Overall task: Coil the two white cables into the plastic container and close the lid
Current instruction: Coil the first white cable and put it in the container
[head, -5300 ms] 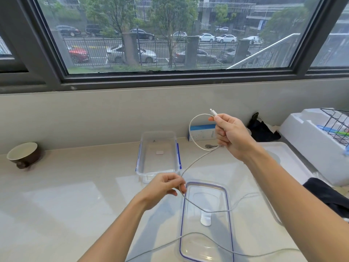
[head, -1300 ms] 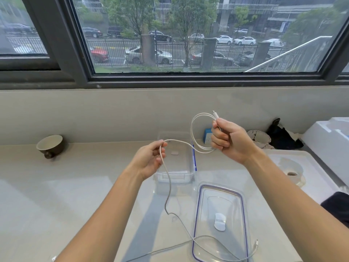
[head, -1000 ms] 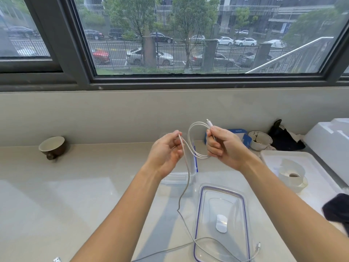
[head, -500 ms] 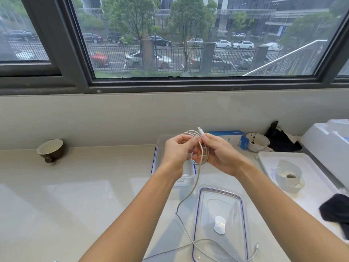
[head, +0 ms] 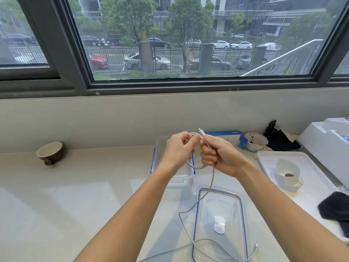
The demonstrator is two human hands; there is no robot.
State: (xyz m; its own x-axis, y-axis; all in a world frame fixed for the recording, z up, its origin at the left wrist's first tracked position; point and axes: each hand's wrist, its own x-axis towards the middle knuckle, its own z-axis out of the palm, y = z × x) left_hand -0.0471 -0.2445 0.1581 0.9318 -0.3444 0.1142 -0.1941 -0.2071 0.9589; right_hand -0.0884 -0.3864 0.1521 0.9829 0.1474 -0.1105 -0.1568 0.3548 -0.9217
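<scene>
Above the open plastic container (head: 177,181), the right hand (head: 221,156) curls round a small coil of white cable (head: 213,176), plug (head: 201,131) upward, and the left hand (head: 178,150) pinches the loops from the other side. The loose tail hangs down across the lid (head: 222,203) on the counter (head: 75,195). Each new loop should, I think, match the others, untwisted, so the coil fits inside.

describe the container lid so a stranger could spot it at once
Below the window, on the pale counter, look nearest the camera, right of centre. The lid lies flat before the open container. Only it is a clear rectangle rimmed in purple-blue, white cable trailing across it.
</scene>
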